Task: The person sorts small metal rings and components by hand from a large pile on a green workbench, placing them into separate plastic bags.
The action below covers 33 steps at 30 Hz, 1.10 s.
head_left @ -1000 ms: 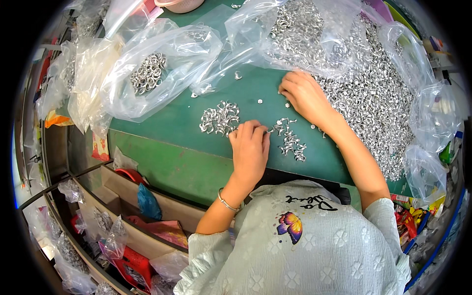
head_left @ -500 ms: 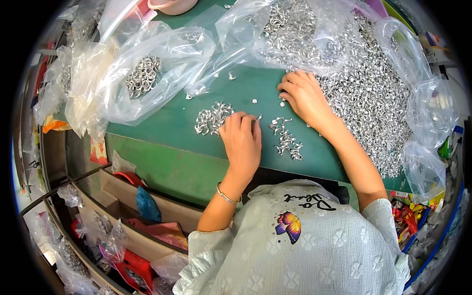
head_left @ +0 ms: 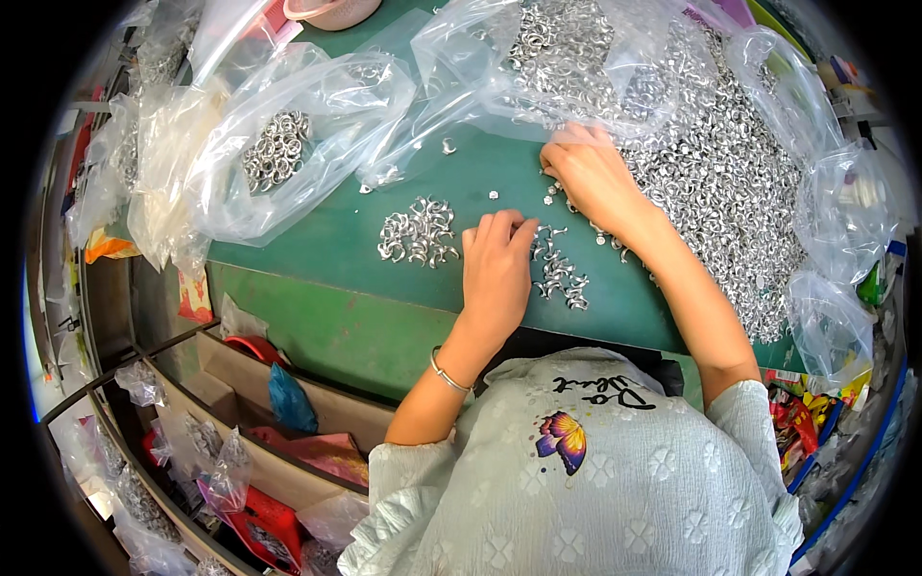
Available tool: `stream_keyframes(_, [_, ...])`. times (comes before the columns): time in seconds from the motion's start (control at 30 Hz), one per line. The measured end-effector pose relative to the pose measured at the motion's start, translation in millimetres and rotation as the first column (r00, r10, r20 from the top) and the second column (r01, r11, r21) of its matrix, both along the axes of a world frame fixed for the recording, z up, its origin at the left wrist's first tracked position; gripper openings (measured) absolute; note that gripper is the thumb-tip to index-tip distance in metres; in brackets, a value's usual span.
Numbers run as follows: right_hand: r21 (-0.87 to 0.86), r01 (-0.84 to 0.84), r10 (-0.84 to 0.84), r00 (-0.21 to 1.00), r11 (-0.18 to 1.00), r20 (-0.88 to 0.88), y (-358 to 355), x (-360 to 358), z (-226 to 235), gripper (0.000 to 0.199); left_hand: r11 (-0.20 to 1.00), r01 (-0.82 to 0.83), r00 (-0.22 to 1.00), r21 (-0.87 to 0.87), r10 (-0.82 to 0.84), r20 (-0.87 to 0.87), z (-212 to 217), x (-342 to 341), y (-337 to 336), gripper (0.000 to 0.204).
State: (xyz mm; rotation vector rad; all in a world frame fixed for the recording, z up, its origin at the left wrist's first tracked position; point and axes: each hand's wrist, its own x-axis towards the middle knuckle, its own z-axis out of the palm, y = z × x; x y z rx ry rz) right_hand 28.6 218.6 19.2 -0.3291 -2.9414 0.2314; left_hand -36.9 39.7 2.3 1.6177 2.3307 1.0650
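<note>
My left hand (head_left: pixel 497 274) is bent down over the green table, fingers curled together at the left edge of a small scatter of silvery curved metal pieces (head_left: pixel 561 280). Whatever its fingertips pinch is hidden. To its left lies a loose pile of silvery ring-like pieces (head_left: pixel 418 231). My right hand (head_left: pixel 595 182) rests at the left border of a large heap of small silvery metal pieces (head_left: pixel 720 182), its fingers curled by the rim of a clear plastic bag (head_left: pixel 538 101). A few loose pieces lie beneath that hand, and its grasp cannot be made out.
Another clear bag (head_left: pixel 327 125) with silvery rings (head_left: pixel 277 149) lies on the left of the green table (head_left: pixel 336 254). A pink bowl (head_left: pixel 336 10) stands at the far edge. Below left are a compartmented shelf (head_left: pixel 216 384) and a red tray (head_left: pixel 259 523).
My left hand has moved right, from the ring pile to the small scatter. My right hand has shifted slightly up and left, and more loose pieces show below it at the heap's edge.
</note>
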Motion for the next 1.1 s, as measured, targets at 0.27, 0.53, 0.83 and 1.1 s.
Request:
stream_keyframes(0.27, [-0.205, -0.025, 0.01, 0.997, 0.978, -0.075, -4.8, 4.9, 8.1, 0.006, 0.999, 0.028, 0.998, -0.038, -0.026, 0.057, 4.0, -6.4, -1.5, 0.014])
stream_keyframes(0.53, [-0.33, -0.062, 0.059, 0.998, 0.942, -0.02, -36.3, 52.4, 7.2, 0.005, 0.995, -0.055, 0.984, 0.084, 0.039, 0.174, 1.0, -7.6, -3.7, 0.017])
stream_keyframes(0.83, [-0.163, -0.009, -0.014, 0.99, 0.987, -0.139, -28.5, 22.6, -0.9, 0.014, 0.978, -0.152, 0.983, 0.144, 0.134, 0.129, 5.6, -15.3, -8.6, 0.016])
stream_keyframes(1.1, [-0.148, 0.058, -0.094, 0.965, 0.987, -0.246, -10.4, 15.7, -9.6, 0.018, 0.989, -0.125, 0.987, 0.075, 0.116, 0.112, -8.1, -41.9, 29.5, 0.018])
